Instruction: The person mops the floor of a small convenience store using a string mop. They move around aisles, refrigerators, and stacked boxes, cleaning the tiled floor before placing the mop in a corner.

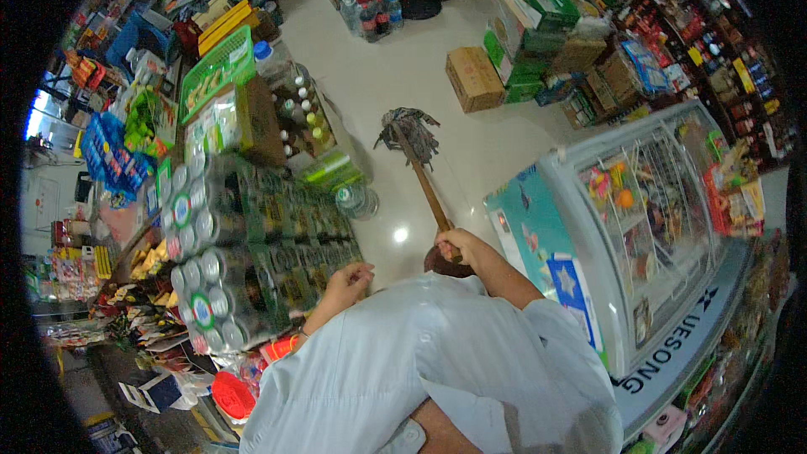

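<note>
My right hand [456,246] is wrapped around the upper end of a wooden mop handle [430,192]. The handle slants away from me, and the grey rag mop head [410,133] rests on the pale tiled floor [413,69]. On the other side of my body, my left hand [348,282] hangs with loosely curled fingers and appears to hold nothing. It is nearest to the stacked packs of cans [252,302]. A large clear plastic bottle [357,202] with a green cap stands on the floor beside that stack.
A chest freezer [555,202] with a glass lid stands close on my right. Further ahead are a cardboard carton [474,79], stacked green boxes [536,12] and a pack of drink bottles [372,16]. An open box of bottles [309,120] borders the aisle on the left.
</note>
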`<state>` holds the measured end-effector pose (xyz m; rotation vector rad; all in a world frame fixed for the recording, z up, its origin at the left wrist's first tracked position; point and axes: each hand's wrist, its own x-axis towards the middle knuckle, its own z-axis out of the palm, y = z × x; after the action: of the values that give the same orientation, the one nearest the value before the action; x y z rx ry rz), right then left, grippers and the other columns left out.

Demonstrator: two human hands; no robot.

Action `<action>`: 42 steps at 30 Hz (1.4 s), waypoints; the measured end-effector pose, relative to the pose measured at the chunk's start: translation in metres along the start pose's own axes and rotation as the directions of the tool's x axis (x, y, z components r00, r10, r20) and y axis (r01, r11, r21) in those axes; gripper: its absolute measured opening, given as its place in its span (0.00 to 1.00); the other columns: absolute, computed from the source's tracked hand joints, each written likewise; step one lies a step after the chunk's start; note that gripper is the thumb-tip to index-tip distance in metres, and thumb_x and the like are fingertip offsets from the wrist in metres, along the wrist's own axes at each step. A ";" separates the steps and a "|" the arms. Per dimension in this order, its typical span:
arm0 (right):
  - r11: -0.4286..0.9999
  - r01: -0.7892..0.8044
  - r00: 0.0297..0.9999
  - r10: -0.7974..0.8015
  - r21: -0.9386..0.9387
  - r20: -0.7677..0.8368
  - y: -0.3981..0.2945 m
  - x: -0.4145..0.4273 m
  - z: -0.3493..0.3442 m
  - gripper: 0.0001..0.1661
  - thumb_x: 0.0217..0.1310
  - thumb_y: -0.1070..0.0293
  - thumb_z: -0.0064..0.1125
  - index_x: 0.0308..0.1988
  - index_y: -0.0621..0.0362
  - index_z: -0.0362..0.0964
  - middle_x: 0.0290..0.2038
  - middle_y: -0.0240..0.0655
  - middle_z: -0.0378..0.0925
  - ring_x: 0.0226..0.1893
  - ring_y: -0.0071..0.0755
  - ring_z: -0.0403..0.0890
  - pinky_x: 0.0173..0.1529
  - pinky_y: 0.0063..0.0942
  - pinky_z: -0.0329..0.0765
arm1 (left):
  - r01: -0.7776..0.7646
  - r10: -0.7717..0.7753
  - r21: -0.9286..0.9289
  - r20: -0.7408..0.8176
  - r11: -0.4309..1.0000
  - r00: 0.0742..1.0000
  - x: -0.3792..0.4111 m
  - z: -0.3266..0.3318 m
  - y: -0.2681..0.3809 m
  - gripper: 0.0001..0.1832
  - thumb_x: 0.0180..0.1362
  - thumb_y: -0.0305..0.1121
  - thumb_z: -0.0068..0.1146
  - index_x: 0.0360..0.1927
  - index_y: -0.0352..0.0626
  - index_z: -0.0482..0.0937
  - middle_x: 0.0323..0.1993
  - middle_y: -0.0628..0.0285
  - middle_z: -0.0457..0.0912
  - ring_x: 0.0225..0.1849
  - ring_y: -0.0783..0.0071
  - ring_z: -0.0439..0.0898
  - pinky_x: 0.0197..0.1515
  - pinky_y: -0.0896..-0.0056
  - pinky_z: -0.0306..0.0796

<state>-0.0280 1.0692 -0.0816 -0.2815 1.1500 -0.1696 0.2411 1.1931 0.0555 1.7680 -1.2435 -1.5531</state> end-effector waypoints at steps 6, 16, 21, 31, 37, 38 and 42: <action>0.998 0.004 1.000 -0.003 -0.058 0.018 -0.131 0.034 -0.017 0.14 0.48 0.74 0.52 0.15 0.55 0.59 0.09 0.28 0.61 0.07 0.20 0.60 0.10 0.21 0.58 | 0.013 -0.013 0.024 0.007 1.000 1.000 0.083 -0.007 0.103 0.14 0.54 0.29 0.50 0.44 0.37 0.72 0.29 0.67 0.76 0.30 0.82 0.71 0.35 0.80 0.66; 0.958 0.139 0.964 -0.189 0.251 0.189 -0.322 0.080 0.040 0.15 0.48 0.70 0.50 0.15 0.51 0.56 0.10 0.24 0.59 0.07 0.21 0.60 0.10 0.20 0.58 | 0.111 -0.117 -0.078 -0.078 0.991 0.990 0.196 -0.046 0.155 0.13 0.54 0.30 0.51 0.42 0.36 0.73 0.30 0.65 0.77 0.32 0.81 0.72 0.38 0.78 0.66; 0.840 -0.084 0.875 -0.195 0.536 0.443 -0.437 0.130 0.025 0.10 0.50 0.71 0.48 0.18 0.53 0.59 0.11 0.24 0.60 0.10 0.18 0.62 0.14 0.20 0.61 | 0.025 -0.026 -0.030 -0.058 0.999 0.998 0.298 -0.092 0.186 0.13 0.53 0.31 0.53 0.41 0.35 0.74 0.31 0.64 0.78 0.31 0.80 0.73 0.37 0.77 0.67; 0.559 -0.178 0.747 -0.459 0.810 0.481 -0.636 0.141 -0.037 0.10 0.48 0.75 0.52 0.21 0.57 0.58 0.17 0.26 0.63 0.14 0.16 0.66 0.18 0.12 0.69 | 0.036 -0.036 0.008 -0.033 0.999 0.999 0.459 -0.200 0.284 0.14 0.53 0.27 0.50 0.43 0.33 0.72 0.31 0.64 0.77 0.33 0.80 0.74 0.37 0.80 0.67; 0.481 0.099 0.848 -0.499 0.871 0.180 -0.706 0.148 -0.078 0.09 0.47 0.73 0.53 0.21 0.55 0.60 0.17 0.27 0.66 0.14 0.18 0.66 0.18 0.15 0.68 | -0.017 0.016 0.004 0.091 1.000 0.996 0.546 -0.233 0.326 0.14 0.53 0.27 0.50 0.44 0.35 0.72 0.34 0.62 0.77 0.37 0.78 0.74 0.41 0.77 0.67; 0.468 0.149 0.858 -0.498 0.871 0.121 -0.720 0.153 -0.082 0.09 0.47 0.73 0.53 0.20 0.55 0.60 0.16 0.27 0.66 0.14 0.18 0.66 0.18 0.15 0.67 | -0.015 0.016 -0.008 0.088 1.000 0.996 0.561 -0.236 0.331 0.14 0.53 0.27 0.50 0.44 0.35 0.72 0.34 0.62 0.77 0.37 0.78 0.74 0.41 0.77 0.67; 0.687 0.371 0.917 -0.378 0.624 -0.128 -0.787 0.180 -0.106 0.13 0.48 0.71 0.52 0.15 0.53 0.59 0.12 0.27 0.64 0.12 0.21 0.65 0.17 0.21 0.65 | -0.013 0.019 -0.070 0.075 0.997 0.997 0.634 -0.240 0.358 0.13 0.53 0.28 0.50 0.43 0.36 0.72 0.33 0.62 0.78 0.36 0.78 0.74 0.39 0.77 0.68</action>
<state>-0.0436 0.2561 -0.0385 0.1017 0.9444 -0.9138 0.3211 0.4307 0.0811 1.6661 -1.2212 -1.6479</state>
